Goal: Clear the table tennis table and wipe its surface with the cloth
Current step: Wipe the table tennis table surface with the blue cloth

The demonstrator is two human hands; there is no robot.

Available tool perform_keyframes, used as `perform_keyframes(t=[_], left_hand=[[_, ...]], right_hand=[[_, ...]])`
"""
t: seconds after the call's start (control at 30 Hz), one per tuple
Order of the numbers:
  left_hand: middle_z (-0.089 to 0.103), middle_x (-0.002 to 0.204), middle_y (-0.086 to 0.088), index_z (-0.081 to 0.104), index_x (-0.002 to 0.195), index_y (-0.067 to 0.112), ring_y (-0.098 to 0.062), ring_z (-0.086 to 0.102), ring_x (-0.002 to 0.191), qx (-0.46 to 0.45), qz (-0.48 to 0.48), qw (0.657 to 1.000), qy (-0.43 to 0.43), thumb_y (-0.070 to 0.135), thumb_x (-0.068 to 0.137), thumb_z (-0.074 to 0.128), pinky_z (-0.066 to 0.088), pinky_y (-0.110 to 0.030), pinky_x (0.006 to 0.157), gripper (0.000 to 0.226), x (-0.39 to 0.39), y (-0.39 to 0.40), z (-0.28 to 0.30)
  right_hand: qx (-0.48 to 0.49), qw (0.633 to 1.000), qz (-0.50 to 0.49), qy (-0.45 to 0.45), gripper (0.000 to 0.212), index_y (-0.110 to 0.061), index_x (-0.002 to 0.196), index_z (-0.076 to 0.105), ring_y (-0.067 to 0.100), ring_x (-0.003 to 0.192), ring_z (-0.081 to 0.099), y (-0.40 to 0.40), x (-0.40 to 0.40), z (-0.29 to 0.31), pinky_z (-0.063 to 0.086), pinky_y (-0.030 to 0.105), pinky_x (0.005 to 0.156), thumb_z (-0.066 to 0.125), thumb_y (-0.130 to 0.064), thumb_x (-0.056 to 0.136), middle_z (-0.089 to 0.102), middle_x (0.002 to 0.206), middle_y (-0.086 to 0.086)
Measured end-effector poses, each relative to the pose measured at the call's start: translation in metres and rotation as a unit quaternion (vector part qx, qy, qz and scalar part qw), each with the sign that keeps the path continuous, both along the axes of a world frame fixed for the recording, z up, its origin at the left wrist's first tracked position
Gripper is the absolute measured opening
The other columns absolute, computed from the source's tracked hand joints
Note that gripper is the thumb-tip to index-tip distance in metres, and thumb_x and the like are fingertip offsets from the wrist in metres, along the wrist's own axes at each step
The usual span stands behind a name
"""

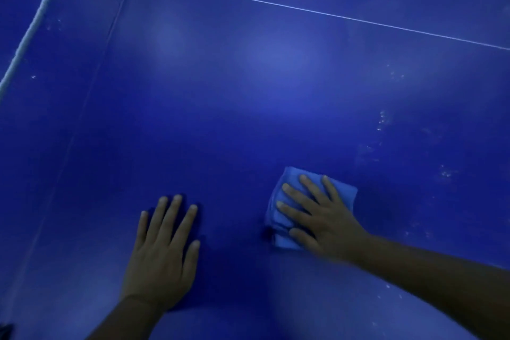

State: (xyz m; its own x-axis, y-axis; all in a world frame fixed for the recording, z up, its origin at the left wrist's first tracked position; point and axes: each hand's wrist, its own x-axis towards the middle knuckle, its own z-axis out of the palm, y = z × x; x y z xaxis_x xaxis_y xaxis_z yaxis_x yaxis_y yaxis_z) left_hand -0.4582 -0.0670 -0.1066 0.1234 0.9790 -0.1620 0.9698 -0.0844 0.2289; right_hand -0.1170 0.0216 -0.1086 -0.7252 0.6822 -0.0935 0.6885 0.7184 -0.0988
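The blue table tennis table [248,91] fills the whole view. A folded light-blue cloth [345,193] lies flat on it at the lower right of centre. My right hand [323,215] presses down on the cloth with straight, spread fingers, covering most of it. My left hand [162,251] rests flat on the bare table surface to the left of the cloth, fingers straight and spread, holding nothing.
The white top band of the net [30,30] runs diagonally at the upper left. A thin white centre line [331,15] crosses the upper table. Pale specks and smudges [386,124] dot the surface at the right.
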Motion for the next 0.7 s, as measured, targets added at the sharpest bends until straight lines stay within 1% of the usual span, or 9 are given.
perform_keyframes(t=[0.07,0.13,0.2,0.27,0.37,0.47,0.57,0.63,0.7], left_hand=[[0.027,0.161,-0.010,0.041,0.150,0.014,-0.031,0.015,0.152,-0.006,0.001,1.000,0.002,0.051,0.103,0.013,0.007,-0.050,0.122,0.066,0.000,0.002,0.001],[0.028,0.161,-0.011,0.041,0.150,0.014,-0.031,0.014,0.152,-0.008,0.003,1.000,0.002,0.051,0.102,0.014,0.006,-0.049,0.122,0.066,0.000,0.002,0.001],[0.028,0.161,-0.012,0.040,0.150,0.014,-0.031,0.015,0.152,-0.003,0.004,1.000,0.000,0.051,0.102,0.014,0.005,-0.048,0.122,0.066,0.001,0.001,0.001],[0.028,0.161,-0.012,0.039,0.150,0.015,-0.032,0.015,0.151,0.004,0.005,1.000,-0.001,0.051,0.102,0.013,0.006,-0.048,0.122,0.065,0.000,0.001,0.000],[0.028,0.161,-0.013,0.041,0.150,0.015,-0.033,0.016,0.151,0.008,0.006,1.000,-0.008,0.051,0.102,0.013,0.008,-0.051,0.122,0.066,0.000,0.001,-0.002],[0.029,0.160,-0.015,0.042,0.149,0.013,-0.035,0.017,0.150,0.012,0.000,1.000,-0.006,0.051,0.102,0.012,0.009,-0.053,0.121,0.067,0.000,0.000,-0.001],[0.029,0.159,-0.017,0.041,0.149,0.012,-0.036,0.017,0.150,0.012,-0.002,1.000,-0.002,0.052,0.102,0.012,0.007,-0.052,0.122,0.068,0.000,0.001,0.000],[0.029,0.159,-0.017,0.042,0.149,0.011,-0.036,0.017,0.150,0.013,-0.005,1.000,-0.001,0.050,0.101,0.018,0.006,-0.051,0.121,0.066,0.000,0.001,0.000],[0.030,0.158,-0.018,0.044,0.148,0.011,-0.037,0.017,0.150,0.022,-0.003,1.000,-0.010,0.046,0.098,0.027,0.006,-0.052,0.121,0.063,0.000,0.000,0.000]], right_hand=[[0.007,1.000,-0.024,-0.018,0.054,-0.034,0.152,0.031,0.035,0.148,0.025,0.048,0.009,-0.003,0.020,0.066,0.113,0.024,-0.055,0.102,0.030,0.160,0.001],[0.028,0.986,-0.165,-0.020,0.057,-0.033,0.153,0.026,0.037,0.147,0.027,0.109,0.019,-0.003,0.023,0.070,0.110,0.021,-0.056,0.100,0.033,0.160,0.003],[0.016,0.952,-0.303,-0.026,0.067,-0.032,0.156,0.022,0.034,0.151,0.016,0.152,0.030,0.004,0.014,0.066,0.116,0.012,-0.060,0.096,0.022,0.165,0.001],[0.016,0.934,-0.357,-0.014,0.071,-0.031,0.158,0.020,0.031,0.153,0.008,0.149,0.026,0.002,0.008,0.061,0.119,0.008,-0.060,0.095,0.014,0.166,-0.002],[0.052,0.959,-0.277,-0.009,0.059,-0.026,0.153,0.035,0.038,0.149,0.023,0.060,0.005,-0.005,0.021,0.067,0.112,0.027,-0.050,0.099,0.029,0.162,0.005],[0.024,0.995,-0.102,0.002,0.054,-0.030,0.150,0.040,0.039,0.149,0.021,-0.057,0.000,-0.001,0.018,0.068,0.113,0.035,-0.050,0.100,0.030,0.161,0.004],[0.005,1.000,-0.004,-0.018,0.053,-0.032,0.150,0.038,0.036,0.149,0.022,-0.048,0.023,0.005,0.015,0.062,0.116,0.027,-0.054,0.103,0.034,0.160,0.003],[0.030,0.990,-0.134,-0.023,0.056,-0.031,0.151,0.032,0.035,0.147,0.024,-0.007,0.029,0.000,0.021,0.064,0.113,0.019,-0.055,0.103,0.034,0.159,0.004],[0.034,0.942,-0.335,-0.013,0.061,-0.031,0.154,0.030,0.034,0.150,0.020,0.026,0.027,0.003,0.019,0.066,0.113,0.017,-0.057,0.101,0.027,0.163,0.001]])
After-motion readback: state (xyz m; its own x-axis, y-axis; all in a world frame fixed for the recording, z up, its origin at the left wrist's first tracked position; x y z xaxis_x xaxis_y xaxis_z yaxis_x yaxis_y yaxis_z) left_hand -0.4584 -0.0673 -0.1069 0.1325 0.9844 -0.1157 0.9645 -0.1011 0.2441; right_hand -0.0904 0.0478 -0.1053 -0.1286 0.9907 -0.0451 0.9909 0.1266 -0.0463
